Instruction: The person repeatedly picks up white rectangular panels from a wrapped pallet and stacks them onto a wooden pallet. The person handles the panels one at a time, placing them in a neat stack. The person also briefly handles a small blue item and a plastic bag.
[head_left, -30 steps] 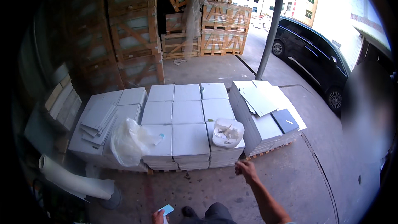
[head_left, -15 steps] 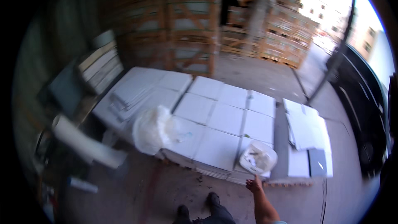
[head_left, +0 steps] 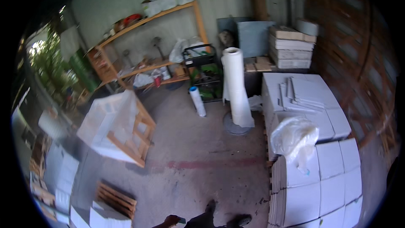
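Note:
At the lower edge, left of my feet, my left hand [head_left: 171, 221] shows with its fingers curled around a small dark object [head_left: 181, 220]. The hand is small and partly cut off, so what kind of object this is cannot be made out. Below the lower edge or beyond the rim, my right hand is out of sight. Stacks of flat white cartons [head_left: 301, 204] stand on a pallet to the right, and crumpled clear plastic film [head_left: 295, 135] lies over them.
A tall white roll [head_left: 235, 86] stands on a round base ahead, near a blue-ended film roll [head_left: 197, 101] and a green-black machine [head_left: 204, 71]. Left are a wrapped wooden crate [head_left: 114, 124] and a pallet [head_left: 116, 198]. Wooden shelves [head_left: 147, 19] line the back wall.
My view has swung to the left, away from the wooden crates and vehicle. My right hand, which was by the white bin on the cartons, has left the picture; my left hand has come in.

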Tool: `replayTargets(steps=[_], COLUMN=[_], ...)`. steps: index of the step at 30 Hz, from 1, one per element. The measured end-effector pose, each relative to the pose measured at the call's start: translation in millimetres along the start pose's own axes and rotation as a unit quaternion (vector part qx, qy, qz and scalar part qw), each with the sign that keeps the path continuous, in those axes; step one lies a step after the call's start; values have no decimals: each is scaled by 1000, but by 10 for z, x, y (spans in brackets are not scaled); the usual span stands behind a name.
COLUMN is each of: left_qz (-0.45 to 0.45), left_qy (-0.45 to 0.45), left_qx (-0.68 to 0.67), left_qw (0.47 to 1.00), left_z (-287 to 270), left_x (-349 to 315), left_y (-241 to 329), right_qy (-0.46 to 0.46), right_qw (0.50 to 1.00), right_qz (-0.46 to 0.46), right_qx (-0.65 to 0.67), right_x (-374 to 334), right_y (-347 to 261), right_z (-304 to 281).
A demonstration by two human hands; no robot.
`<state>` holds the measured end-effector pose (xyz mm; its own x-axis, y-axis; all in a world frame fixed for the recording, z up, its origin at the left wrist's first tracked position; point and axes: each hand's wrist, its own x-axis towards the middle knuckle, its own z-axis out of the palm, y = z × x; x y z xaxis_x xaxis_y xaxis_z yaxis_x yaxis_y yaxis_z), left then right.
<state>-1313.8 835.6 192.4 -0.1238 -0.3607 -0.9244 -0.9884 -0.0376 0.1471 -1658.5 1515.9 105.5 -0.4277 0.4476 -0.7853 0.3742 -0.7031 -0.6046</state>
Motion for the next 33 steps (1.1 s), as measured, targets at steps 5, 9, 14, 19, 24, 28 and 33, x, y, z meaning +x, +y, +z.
replayTargets(steps=[5, 9, 14, 19, 24, 28, 33], left_qz=[284, 99, 184, 45, 36, -75, -117], left_qy=[148, 102, 152, 183, 173, 190, 177], left_qx=[99, -40, -11, -191, -350, -436, -514], left_qw=[942, 989, 971, 963, 920, 877, 831], left_z=[272, 27, -327, -926, -1347, -1018, -1020], left_x=[72, 119, 470, 442, 622, 508, 416], left_y=[-646, -571, -1259, -1476, -1551, -2349, -2485], right_qy=[-62, -151, -387, -408, -432, -493, -525], right_qw=[984, 950, 781, 802, 791, 657, 546], right_qz=[-53, -71, -180, 17, 81, 77, 56], right_qx=[-161, -262, -455, -436, -426, -566, -650], right_x=[-701, -1190, -1512, -2095, -1969, -4216, -4908], right_y=[335, 907, 1922, 2960, 3839, 4397, 5463], right_z=[449, 651, 832, 1677, 2599, 3209, 3926])
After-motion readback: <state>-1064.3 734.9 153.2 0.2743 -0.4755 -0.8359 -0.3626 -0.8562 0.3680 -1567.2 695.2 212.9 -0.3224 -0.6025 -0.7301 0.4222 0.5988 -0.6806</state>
